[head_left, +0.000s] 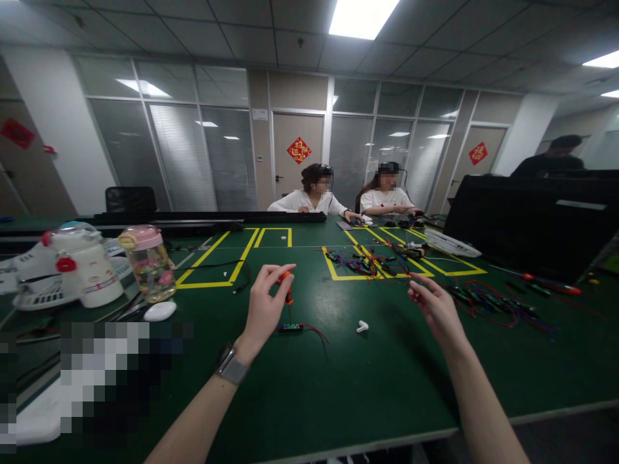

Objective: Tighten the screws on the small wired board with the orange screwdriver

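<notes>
Yellowish liquid [153,283] shows in the pink-lidded bottle [145,254]; the left hand [265,299] closes round an orange screwdriver [289,298] pointing down at the circuit board [292,327], in from the green tabletop's [338,393] front edge. Right hand [438,312] half-curled, any hold unclear; glass partitions [181,151] behind.

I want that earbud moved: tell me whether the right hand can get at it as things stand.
Probably yes: nothing visible stands between the right hand and the white wireless earbud on the table, though whether that hand holds something small is unclear.
</notes>
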Motion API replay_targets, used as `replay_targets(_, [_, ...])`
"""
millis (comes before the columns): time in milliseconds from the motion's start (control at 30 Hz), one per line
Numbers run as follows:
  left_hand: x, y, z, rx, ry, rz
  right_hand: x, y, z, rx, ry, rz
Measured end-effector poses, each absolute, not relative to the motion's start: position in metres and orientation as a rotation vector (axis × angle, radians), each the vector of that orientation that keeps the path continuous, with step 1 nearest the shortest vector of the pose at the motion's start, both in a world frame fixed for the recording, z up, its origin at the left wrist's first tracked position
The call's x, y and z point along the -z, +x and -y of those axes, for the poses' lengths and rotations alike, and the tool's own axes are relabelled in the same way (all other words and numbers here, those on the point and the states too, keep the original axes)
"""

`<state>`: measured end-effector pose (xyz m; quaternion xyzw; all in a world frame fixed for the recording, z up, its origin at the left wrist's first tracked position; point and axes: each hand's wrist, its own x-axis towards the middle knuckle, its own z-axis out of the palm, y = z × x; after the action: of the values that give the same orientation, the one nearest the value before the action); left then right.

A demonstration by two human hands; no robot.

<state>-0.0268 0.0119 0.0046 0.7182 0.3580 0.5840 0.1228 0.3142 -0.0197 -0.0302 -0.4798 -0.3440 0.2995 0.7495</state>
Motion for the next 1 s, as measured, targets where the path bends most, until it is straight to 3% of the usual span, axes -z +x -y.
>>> replay_targets(500, [-0.005, -0.027, -0.011, -1.728, 2.118, -1.023, 0.032, 0.315, 0.019, -0.635, -1.032, 0.737])
replay_targets(1000, [-0.005, -0.028, -0.011, -1.692, 2.142, -1.029, 0.04, 0.419, 0.054, -0.195, -1.303, 0.537])
